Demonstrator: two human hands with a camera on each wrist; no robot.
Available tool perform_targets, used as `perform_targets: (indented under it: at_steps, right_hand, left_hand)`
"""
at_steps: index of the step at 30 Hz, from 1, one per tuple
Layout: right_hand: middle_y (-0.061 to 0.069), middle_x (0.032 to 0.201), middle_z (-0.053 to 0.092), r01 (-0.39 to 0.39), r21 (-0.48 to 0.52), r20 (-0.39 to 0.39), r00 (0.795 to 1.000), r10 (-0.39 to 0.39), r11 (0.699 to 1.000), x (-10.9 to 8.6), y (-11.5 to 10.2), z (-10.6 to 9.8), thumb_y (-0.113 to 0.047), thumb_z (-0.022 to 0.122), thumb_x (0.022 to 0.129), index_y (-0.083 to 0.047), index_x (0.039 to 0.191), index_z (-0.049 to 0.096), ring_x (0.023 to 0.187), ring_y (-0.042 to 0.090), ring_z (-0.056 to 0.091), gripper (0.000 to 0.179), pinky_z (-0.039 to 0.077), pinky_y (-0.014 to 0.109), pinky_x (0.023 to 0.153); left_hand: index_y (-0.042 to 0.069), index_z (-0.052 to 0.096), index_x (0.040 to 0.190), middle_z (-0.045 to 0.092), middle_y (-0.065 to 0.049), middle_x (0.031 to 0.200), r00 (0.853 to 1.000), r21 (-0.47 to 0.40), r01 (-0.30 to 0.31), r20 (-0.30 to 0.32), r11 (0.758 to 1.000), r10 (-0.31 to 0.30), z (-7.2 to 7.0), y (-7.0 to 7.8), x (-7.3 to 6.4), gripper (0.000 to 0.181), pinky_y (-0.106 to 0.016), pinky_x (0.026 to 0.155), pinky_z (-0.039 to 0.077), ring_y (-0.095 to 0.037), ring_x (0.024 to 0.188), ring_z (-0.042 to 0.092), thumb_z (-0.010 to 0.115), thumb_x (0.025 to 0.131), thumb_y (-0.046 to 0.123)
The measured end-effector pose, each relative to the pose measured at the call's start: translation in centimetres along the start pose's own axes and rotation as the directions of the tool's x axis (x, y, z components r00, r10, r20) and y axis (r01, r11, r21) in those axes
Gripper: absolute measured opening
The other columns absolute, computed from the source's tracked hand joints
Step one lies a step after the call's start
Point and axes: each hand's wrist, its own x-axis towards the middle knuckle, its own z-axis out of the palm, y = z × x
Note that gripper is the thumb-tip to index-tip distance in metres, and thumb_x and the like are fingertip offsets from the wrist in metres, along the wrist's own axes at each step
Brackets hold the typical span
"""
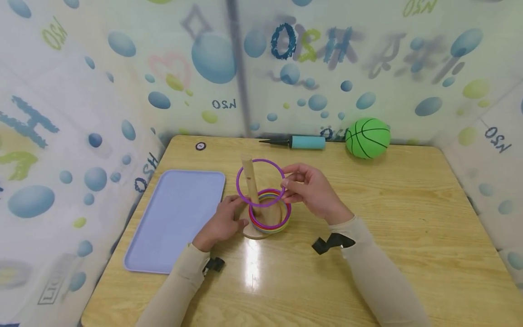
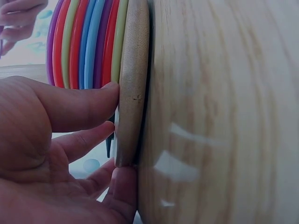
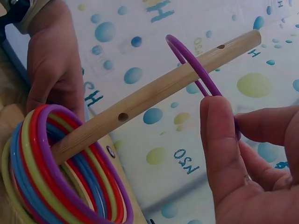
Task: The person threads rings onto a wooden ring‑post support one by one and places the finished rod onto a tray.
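My right hand (image 1: 312, 190) pinches a thin purple ring (image 3: 205, 77) between thumb and fingertips. This ring encircles the upper part of an upright wooden post (image 3: 140, 95), tilted and apart from the rings below. Around the foot of the post lies a stack of rings (image 2: 77, 46) in purple, red, green and blue, with a purple one on top. My left hand (image 1: 222, 222) grips the edge of the round wooden base (image 2: 133, 93), thumb on its upper face and fingers at its rim. Part of the base is hidden under the stack.
A light purple tray (image 1: 175, 218) lies left of the stand. At the back are a blue hand pump (image 1: 308, 142), a green ball (image 1: 367, 138) and a small dark disc (image 1: 200, 146). A patterned wall covering rises behind the wooden table (image 1: 392, 204).
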Motion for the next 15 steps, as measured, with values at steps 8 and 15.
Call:
perform_targets:
  at_steps: [8, 15]
  right_hand:
    - [0.02, 0.104, 0.066, -0.055, -0.061, -0.025, 0.998, 0.054, 0.997, -0.2, 1.9, -0.8, -0.001, 0.063, 0.103, 0.004, 0.136, 0.057, 0.072, 0.018, 0.073, 0.035, 0.065, 0.032, 0.068]
    - [0.01, 0.097, 0.066, -0.114, -0.095, -0.027, 0.993, 0.112, 0.989, -0.4, 3.9, -1.6, -0.002, 0.065, 0.102, 0.008, 0.137, 0.055, 0.07, 0.017, 0.071, 0.038, 0.065, 0.037, 0.073]
  left_hand:
    - [0.004, 0.058, 0.148, 0.05, -0.029, 0.149, 1.0, -0.005, -0.015, -0.009, 1.0, 0.015, 0.0, 0.0, 0.0, 0.064, -0.067, 0.116, 0.032, -0.052, 0.14, 0.042, 0.077, 0.087, 0.007]
    - [0.001, 0.057, 0.149, 0.051, -0.029, 0.148, 1.0, -0.005, -0.006, -0.002, 1.0, 0.006, 0.0, -0.1, -0.1, 0.064, -0.067, 0.117, 0.031, -0.051, 0.141, 0.041, 0.076, 0.088, 0.007]
